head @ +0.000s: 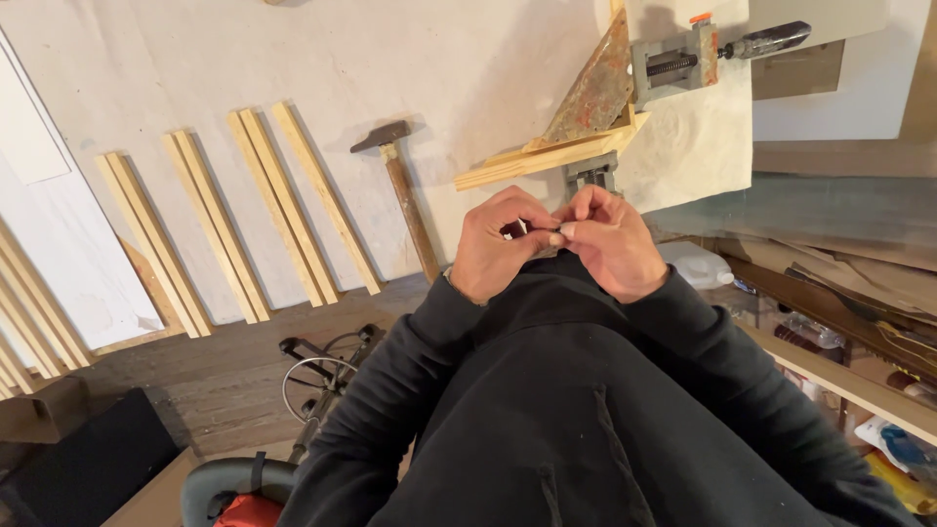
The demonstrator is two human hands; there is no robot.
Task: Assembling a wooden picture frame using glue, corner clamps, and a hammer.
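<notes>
My left hand [493, 249] and my right hand [610, 244] meet in front of my chest, fingertips pinched together on a small thin object [527, 229], too small to identify. Both arms wear black sleeves. Just beyond the hands, a wooden frame corner [547, 156] is held in a corner clamp [673, 59] with a rusty metal triangle [595, 93] resting on it. A hammer [405, 190] with a wooden handle lies to the left of the hands on the pale work surface [195, 68].
Several pairs of light wooden strips [210, 224] lie side by side on the left of the work surface. A white sheet [698, 146] lies under the clamp. Shelves with bottles and clutter [830, 332] stand at right. A wire object [317, 376] sits on the dark wood floor below.
</notes>
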